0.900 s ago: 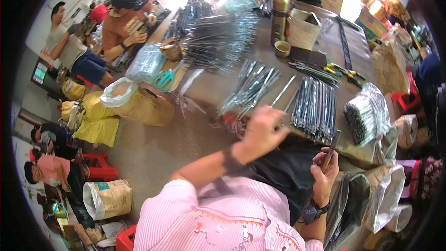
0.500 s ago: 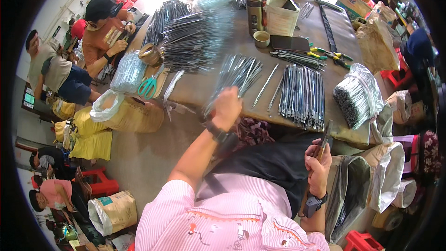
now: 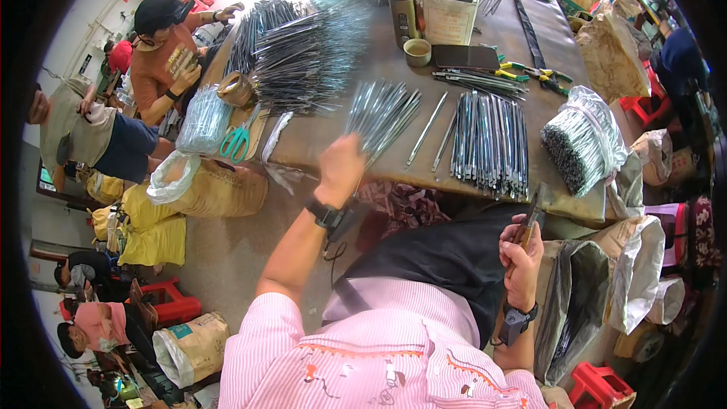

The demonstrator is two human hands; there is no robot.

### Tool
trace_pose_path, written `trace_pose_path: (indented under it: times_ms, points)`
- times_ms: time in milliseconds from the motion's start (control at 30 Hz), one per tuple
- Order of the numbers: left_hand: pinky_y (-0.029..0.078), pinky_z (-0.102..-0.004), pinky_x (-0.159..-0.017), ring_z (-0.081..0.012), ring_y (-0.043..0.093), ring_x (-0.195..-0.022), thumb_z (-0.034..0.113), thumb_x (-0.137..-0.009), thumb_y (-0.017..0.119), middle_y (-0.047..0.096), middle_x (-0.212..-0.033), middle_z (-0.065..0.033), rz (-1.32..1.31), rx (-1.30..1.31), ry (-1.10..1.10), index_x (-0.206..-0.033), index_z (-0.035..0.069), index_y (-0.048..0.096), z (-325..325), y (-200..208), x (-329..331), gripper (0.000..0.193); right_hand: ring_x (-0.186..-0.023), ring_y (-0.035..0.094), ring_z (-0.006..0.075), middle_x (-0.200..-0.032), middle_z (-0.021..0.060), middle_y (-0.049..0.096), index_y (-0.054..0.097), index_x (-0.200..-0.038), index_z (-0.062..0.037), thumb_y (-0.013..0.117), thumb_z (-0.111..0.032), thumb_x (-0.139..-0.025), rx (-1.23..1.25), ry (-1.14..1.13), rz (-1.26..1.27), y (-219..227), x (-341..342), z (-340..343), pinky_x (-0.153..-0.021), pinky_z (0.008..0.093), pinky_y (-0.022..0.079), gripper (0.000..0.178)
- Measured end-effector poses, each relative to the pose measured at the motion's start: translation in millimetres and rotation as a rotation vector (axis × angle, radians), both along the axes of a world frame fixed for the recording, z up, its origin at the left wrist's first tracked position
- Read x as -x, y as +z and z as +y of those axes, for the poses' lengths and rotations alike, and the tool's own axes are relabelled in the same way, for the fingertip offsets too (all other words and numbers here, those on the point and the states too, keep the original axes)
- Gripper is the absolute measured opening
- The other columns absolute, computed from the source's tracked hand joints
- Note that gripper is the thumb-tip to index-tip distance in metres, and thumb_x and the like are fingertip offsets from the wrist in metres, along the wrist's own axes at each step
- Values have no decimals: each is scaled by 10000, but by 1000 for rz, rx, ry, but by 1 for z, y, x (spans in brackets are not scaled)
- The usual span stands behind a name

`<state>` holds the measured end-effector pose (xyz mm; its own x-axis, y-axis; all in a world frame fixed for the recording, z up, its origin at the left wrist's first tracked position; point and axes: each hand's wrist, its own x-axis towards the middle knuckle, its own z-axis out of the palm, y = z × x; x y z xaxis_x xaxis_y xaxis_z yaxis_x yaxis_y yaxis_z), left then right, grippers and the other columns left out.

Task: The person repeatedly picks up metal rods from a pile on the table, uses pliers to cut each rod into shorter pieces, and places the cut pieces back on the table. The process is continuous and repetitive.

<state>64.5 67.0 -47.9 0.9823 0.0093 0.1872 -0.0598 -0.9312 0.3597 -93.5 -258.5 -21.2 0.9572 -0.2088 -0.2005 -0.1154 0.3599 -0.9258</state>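
My left hand (image 3: 341, 169) is at the near-left edge of a fanned bunch of thin shiny metal strips (image 3: 388, 115) on the table. Its fingers are curled but blurred, so I cannot tell whether they grip any strips. Lower right, over my lap, my right hand (image 3: 521, 261) is closed around a hand tool with a brown handle (image 3: 524, 236) and a dark metal head pointing up. A neat row of dark metal strips (image 3: 491, 144) lies near the table's front edge. Two single strips (image 3: 428, 129) lie between the bunch and the row.
A large strip pile (image 3: 299, 64), teal scissors (image 3: 236, 142) and a brown tape roll (image 3: 234, 88) are at left. Farther back stand a flask (image 3: 403, 4) and a cup (image 3: 417, 52), near a phone (image 3: 466, 56) and pliers (image 3: 536, 73). A wrapped bundle (image 3: 583, 142) sits right. A co-worker (image 3: 163, 68) works far left.
My left hand has moved left and slightly away from me, off the middle of the bunch's near end. My right hand keeps its hold on the tool. The view has shifted slightly.
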Motion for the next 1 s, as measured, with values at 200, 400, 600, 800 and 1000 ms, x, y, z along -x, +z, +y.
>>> trace_pose_path:
  times_ms: [200, 400, 600, 800, 1000]
  points:
    - [499, -435, -706, -368, 617, -829, 158, -756, 730, 610, -921, -139, -177, 97, -71, -911, 64, 640, -28, 3, 10, 202, -576, 461, 73, -839, 63, 553, 484, -1136, -19, 567, -1, -741, -57, 6, 33, 4, 3, -2, -459, 183, 331, 404]
    - [514, -442, -729, -373, 629, -862, 191, -775, 712, 628, -941, -181, 17, 117, -154, -935, 28, 627, -87, -11, 8, 244, -583, 489, 99, -835, 77, 564, 491, -1137, -16, 569, -15, -735, -233, -31, 49, 5, 1, -13, -437, 183, 350, 409]
    - [517, -472, -764, -416, 641, -886, 171, -730, 678, 658, -908, -246, 213, 109, -61, -932, 14, 628, -97, -22, -14, 261, -584, 499, 108, -834, 79, 565, 498, -1145, -26, 589, -73, -763, -256, -61, 37, 0, 11, -38, -430, 187, 355, 396]
    - [430, -258, -521, -126, 579, -579, 40, -720, 618, 630, -675, -104, 481, 840, -114, -794, -74, 631, -70, -17, -18, 137, -595, 479, 142, -838, 91, 531, 521, -1144, -38, 508, -329, -910, -568, -106, -118, -23, 12, -96, -428, 219, 332, 374]
    - [466, -196, -571, -159, 643, -716, 36, -841, 638, 639, -827, -68, 806, 1518, -36, -994, -1, 590, -50, 8, 3, 164, -880, 571, 311, -1029, 164, 609, 556, -1146, -18, 482, -229, -857, -630, -421, -92, -40, -5, -133, -793, 450, 482, 366]
